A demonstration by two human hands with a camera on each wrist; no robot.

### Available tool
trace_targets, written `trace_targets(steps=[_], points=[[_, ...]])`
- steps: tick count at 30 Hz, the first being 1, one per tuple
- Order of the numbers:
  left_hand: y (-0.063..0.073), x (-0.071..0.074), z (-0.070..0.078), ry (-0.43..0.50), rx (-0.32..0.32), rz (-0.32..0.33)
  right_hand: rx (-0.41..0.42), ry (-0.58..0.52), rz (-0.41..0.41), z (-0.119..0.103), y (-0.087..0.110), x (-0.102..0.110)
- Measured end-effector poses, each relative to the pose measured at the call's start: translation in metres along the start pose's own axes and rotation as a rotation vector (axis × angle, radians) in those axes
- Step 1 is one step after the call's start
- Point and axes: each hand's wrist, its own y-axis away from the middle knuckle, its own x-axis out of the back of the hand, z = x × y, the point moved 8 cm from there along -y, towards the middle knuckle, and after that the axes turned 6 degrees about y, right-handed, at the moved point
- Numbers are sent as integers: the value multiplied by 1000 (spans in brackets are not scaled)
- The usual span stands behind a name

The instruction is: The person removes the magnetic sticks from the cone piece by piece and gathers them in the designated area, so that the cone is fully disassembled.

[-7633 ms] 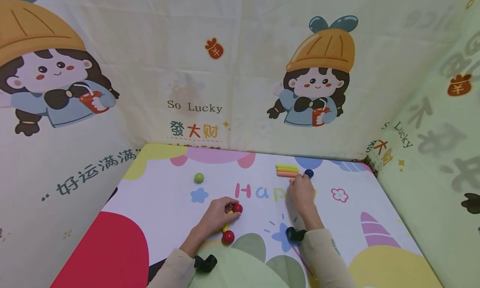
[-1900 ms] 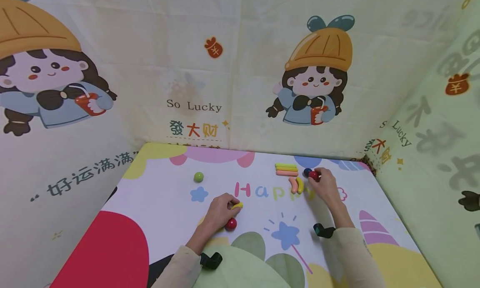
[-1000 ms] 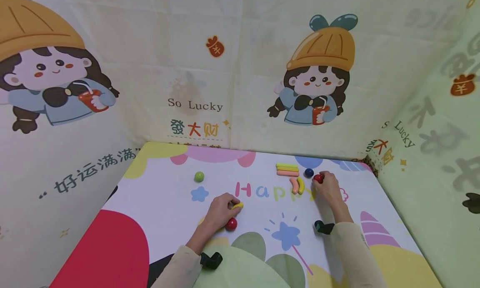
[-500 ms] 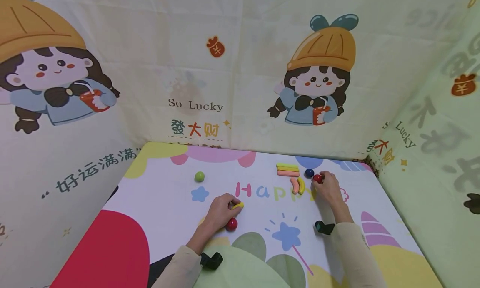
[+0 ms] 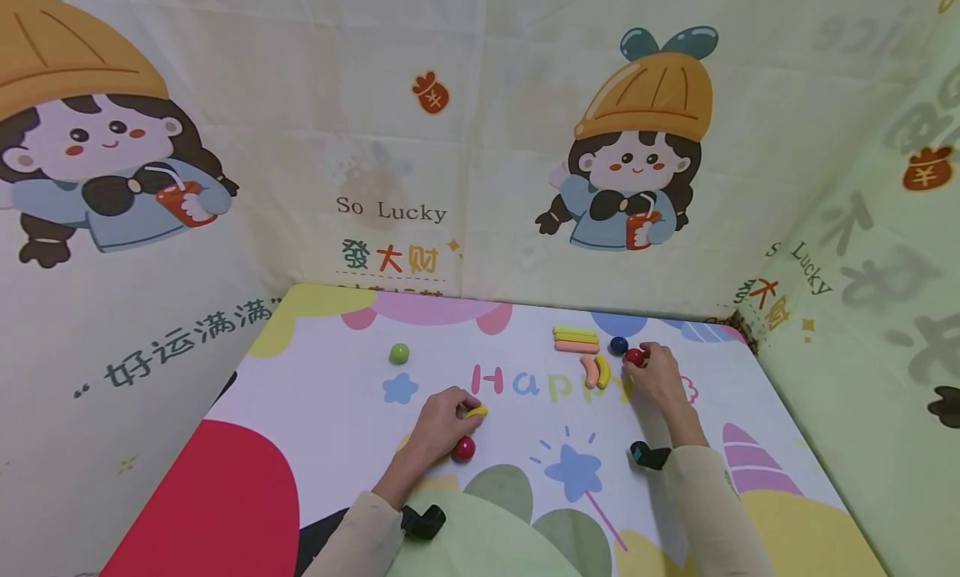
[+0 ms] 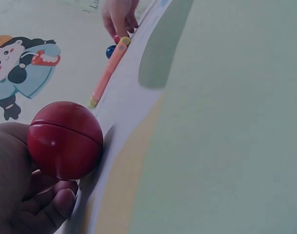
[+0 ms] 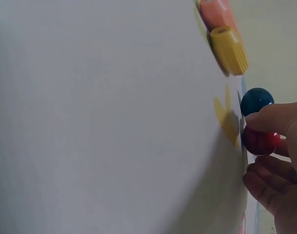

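Observation:
My left hand point(image 5: 437, 427) pinches a yellow stick point(image 5: 476, 411) between thumb and fingers, only its end showing. Close by the palm is a shiny red ball point(image 5: 463, 449); in the left wrist view this red ball point(image 6: 65, 141) hides the stick, and whether they are joined I cannot tell. At the right, my right hand point(image 5: 660, 381) holds a second red ball point(image 5: 636, 357) in its fingertips, on the table beside a dark blue ball point(image 5: 618, 346). Two short curved pieces, pink point(image 5: 588, 371) and yellow point(image 5: 603, 371), lie side by side left of that hand.
Three straight sticks, lime point(image 5: 576, 332), yellow-orange point(image 5: 576, 338) and pink point(image 5: 576, 346), lie in a row behind the curved pieces. A green ball point(image 5: 400, 353) sits far left. Printed cloth walls point(image 5: 495, 202) enclose the table point(image 5: 330, 410) at back and sides.
Since the oldest frame, a red ball has gone from the left hand to the right, and two curved pieces now lie uncovered. Lately that ball has shifted slightly from the blue ball; the hands are nearly still.

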Motion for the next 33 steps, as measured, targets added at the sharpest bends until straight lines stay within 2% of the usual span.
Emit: trace_targets(steps=[11, 18, 21, 26, 31, 33], points=[[1, 1, -1, -7, -11, 10, 63, 6, 51, -14, 5, 15], [4, 6, 6, -34, -17, 22, 173, 17, 166, -36, 13, 32], [8, 10, 12, -62, -25, 32, 206, 3, 190, -48, 18, 36], [17, 14, 25, -97, -48, 38, 247, 3, 180, -68, 26, 36], [29, 11, 33, -116, -67, -3, 257, 4, 152, -86, 34, 34], [34, 8, 34, -123, -54, -25, 259, -14, 138, -93, 38, 32]])
